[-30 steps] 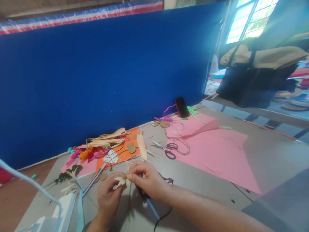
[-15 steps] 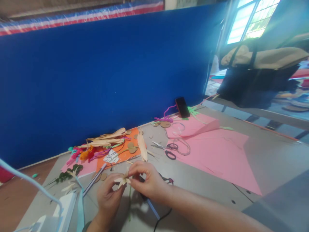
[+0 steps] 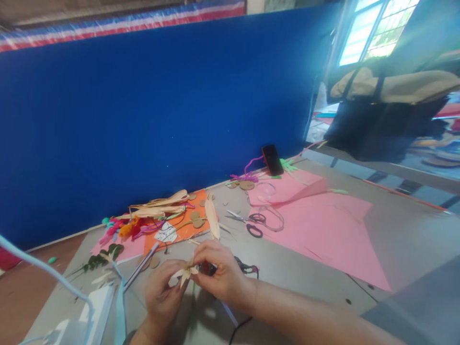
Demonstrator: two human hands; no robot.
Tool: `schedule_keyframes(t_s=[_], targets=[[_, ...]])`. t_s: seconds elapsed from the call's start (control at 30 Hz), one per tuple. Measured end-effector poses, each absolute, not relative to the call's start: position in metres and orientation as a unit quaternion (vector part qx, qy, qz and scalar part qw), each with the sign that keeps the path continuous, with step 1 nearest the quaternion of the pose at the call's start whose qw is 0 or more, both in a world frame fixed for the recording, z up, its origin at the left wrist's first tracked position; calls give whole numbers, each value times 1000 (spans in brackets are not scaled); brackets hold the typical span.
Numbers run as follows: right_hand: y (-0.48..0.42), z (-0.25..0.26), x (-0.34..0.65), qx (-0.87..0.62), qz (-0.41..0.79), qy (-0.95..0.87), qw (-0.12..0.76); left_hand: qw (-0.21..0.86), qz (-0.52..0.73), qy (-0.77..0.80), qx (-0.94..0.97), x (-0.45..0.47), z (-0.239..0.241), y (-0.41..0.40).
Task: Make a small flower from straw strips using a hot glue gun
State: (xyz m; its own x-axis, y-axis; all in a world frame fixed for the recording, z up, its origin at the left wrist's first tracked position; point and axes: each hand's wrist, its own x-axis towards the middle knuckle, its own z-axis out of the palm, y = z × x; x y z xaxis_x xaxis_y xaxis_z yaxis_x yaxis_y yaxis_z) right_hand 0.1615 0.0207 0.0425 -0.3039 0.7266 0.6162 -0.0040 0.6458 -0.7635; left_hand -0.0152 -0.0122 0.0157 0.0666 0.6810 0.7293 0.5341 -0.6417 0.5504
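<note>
Near the tabletop's (image 3: 287, 268) front edge, the left hand (image 3: 161, 294) and right hand (image 3: 221, 273) both pinch a small straw flower (image 3: 187, 273) between their fingertips. Beyond lie scissors (image 3: 247, 223) on pink paper (image 3: 323, 230); a phone (image 3: 272, 159) leans at the back edge.

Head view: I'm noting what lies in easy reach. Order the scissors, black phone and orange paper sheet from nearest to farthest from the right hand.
From the right hand:
1. Orange paper sheet, just beyond, slightly left.
2. Scissors, beyond, to the right.
3. Black phone, far right, leaning on the blue board.
</note>
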Motion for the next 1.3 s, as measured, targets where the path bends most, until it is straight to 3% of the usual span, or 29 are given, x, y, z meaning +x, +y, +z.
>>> schedule_keyframes(t_s=[0.33,0.63,1.3], targets=[[21,41,163,-253,322,-746,525,126,556,418,708,-5,29,-12],[22,49,167,-248,313,-747,531,357,534,447,623,-7,18,-12],[24,51,168,-216,309,-750,543,386,528,442,614,-12,15,-5]])
